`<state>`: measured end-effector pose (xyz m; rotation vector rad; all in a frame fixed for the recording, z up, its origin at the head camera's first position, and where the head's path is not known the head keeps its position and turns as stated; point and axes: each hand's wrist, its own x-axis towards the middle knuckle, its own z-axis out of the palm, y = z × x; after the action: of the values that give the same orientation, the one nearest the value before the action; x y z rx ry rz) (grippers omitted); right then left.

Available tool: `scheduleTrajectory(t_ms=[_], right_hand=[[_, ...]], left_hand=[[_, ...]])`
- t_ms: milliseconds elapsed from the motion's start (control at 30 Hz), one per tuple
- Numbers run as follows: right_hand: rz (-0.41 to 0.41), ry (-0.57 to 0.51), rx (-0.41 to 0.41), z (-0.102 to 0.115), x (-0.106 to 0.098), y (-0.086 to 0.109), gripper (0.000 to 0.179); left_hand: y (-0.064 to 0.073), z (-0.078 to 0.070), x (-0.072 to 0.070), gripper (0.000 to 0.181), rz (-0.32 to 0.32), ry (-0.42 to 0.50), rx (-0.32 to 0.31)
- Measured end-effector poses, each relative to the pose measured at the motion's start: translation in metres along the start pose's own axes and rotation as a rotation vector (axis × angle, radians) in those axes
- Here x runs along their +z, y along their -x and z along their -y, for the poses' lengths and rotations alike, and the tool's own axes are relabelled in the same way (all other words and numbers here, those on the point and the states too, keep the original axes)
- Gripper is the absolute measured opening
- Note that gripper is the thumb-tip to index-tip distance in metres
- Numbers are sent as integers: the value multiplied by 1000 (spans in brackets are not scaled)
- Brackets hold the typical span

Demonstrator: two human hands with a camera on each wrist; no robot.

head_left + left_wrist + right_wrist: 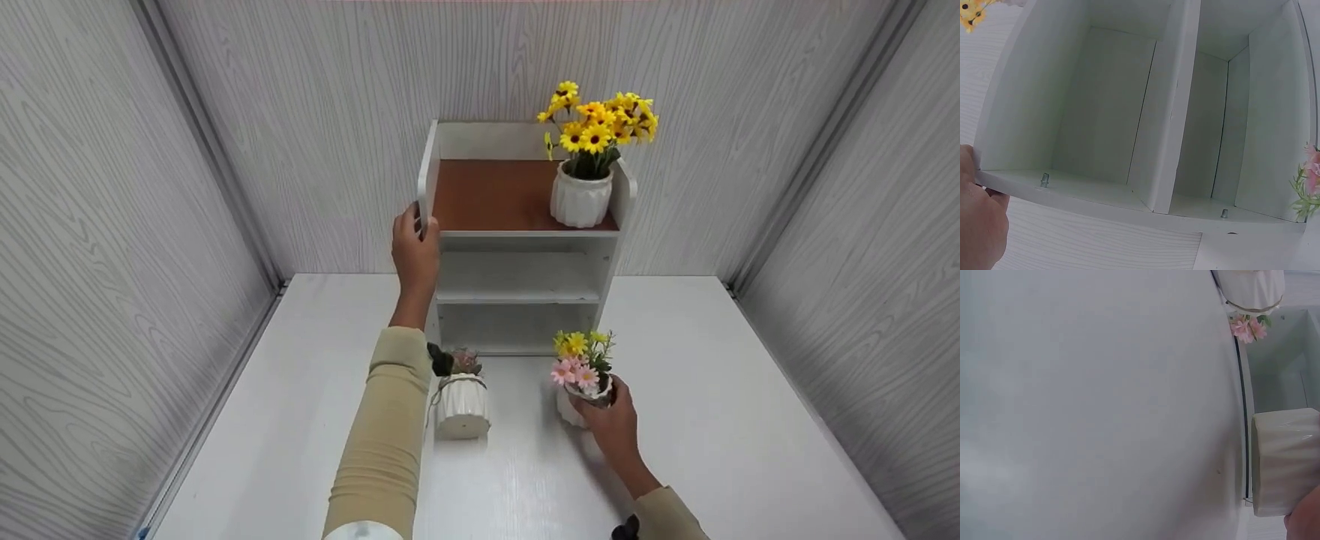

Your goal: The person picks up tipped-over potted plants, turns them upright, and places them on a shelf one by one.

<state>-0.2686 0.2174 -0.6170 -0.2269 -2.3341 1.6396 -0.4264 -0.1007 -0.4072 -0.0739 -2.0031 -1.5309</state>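
My left hand (415, 251) grips the left side panel (428, 169) of a small white shelf unit (517, 276), fingers outside and thumb at its front edge. In the left wrist view, that hand (981, 216) is at the corner of the unit. My right hand (615, 420) holds a small white flowerpot (571, 411) with pink and yellow artificial flowers (577, 361), in front of the unit's lower right. The right wrist view shows this pot's (1286, 464) side and base edge. Left of it, a white flowerpot tied with twine (463, 405) lies with its base toward me and its pinkish flowers toward the unit.
A ribbed white pot of yellow flowers (582, 196) stands at the right on the unit's brown top (491, 195). The unit has two open compartments below, with small metal pegs (1045, 179) inside. White table (750, 420) surrounds it; wood-grain panels (315, 112) enclose the back and sides.
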Motion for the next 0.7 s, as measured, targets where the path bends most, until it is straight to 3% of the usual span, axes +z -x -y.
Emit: scheduleTrajectory(t_ms=[200,700], right_hand=[[-1,-14,-8,17,0,1,98],[5,-105,-90,86,-5,-8,97]], left_hand=[[0,0,0,47,-3,-2,-3],[0,2,1,46,-18,-10,21]])
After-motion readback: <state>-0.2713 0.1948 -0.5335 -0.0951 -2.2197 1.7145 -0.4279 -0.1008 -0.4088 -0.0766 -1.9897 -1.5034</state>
